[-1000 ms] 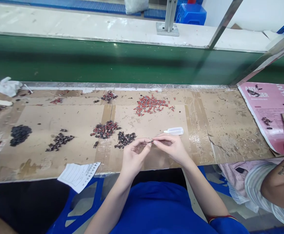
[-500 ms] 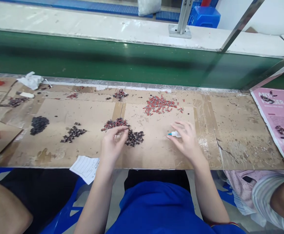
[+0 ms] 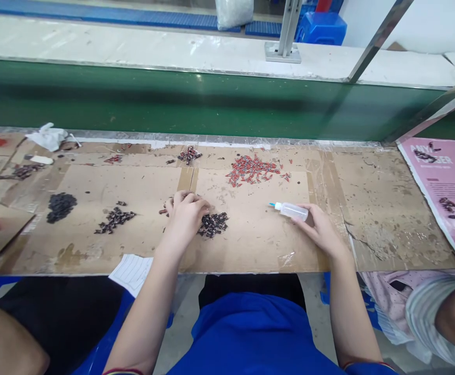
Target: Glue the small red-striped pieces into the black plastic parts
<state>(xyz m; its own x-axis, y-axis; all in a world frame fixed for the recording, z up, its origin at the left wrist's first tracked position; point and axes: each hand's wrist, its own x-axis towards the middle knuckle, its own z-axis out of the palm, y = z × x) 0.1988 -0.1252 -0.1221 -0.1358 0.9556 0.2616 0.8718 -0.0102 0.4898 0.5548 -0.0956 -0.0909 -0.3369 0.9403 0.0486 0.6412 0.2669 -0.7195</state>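
Note:
My right hand (image 3: pixel 321 229) grips the base of a clear squeeze bottle (image 3: pixel 293 211). The bottle lies nearly level, its white cap and thin blue tip pointing left. Over a heap of small red-and-black parts (image 3: pixel 163 211), my left hand (image 3: pixel 184 213) is closed with curled fingers. Its fingertips are hidden, so whatever they pinch cannot be made out; the hand also covers most of that heap. Just right of it lies a pile of small dark, shiny parts (image 3: pixel 214 225). Farther back, a spread of small red parts with metal ends (image 3: pixel 251 171) rests on the cardboard.
Black pieces (image 3: pixel 61 207) and a dark cluster (image 3: pixel 115 220) lie left on the cardboard (image 3: pixel 247 250). Paper (image 3: pixel 133 273) overhangs the front edge. A green wall (image 3: pixel 212 104) runs behind. A pink sheet (image 3: pixel 442 203) lies right. People sit on both sides.
My right hand has moved right and down to the bottle's base, leaving the bottle in plain view. My left hand has turned palm down and lowered onto the red-and-black heap.

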